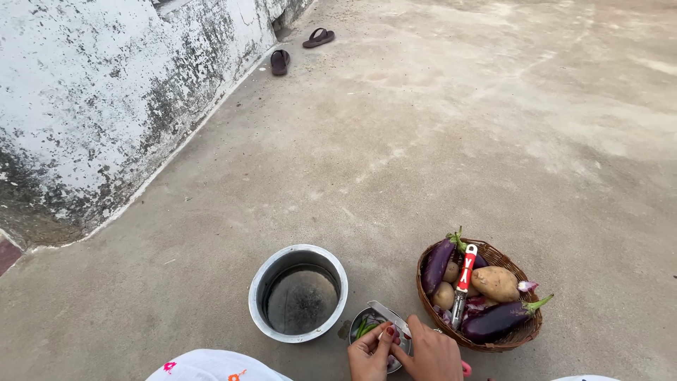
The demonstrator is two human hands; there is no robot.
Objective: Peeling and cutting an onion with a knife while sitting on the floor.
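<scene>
Both hands meet low at the near edge, over a small steel bowl (367, 323) holding green chillies (364, 327). The right hand (431, 353), knuckles up, grips a knife (389, 315) whose blade angles up and to the left. The left hand (369, 352) curls its fingers around something small; what it is cannot be told. A steel pot (298, 293) stands just left, a wicker basket (493, 343) of aubergines (499, 319) and potatoes (496, 283) right.
</scene>
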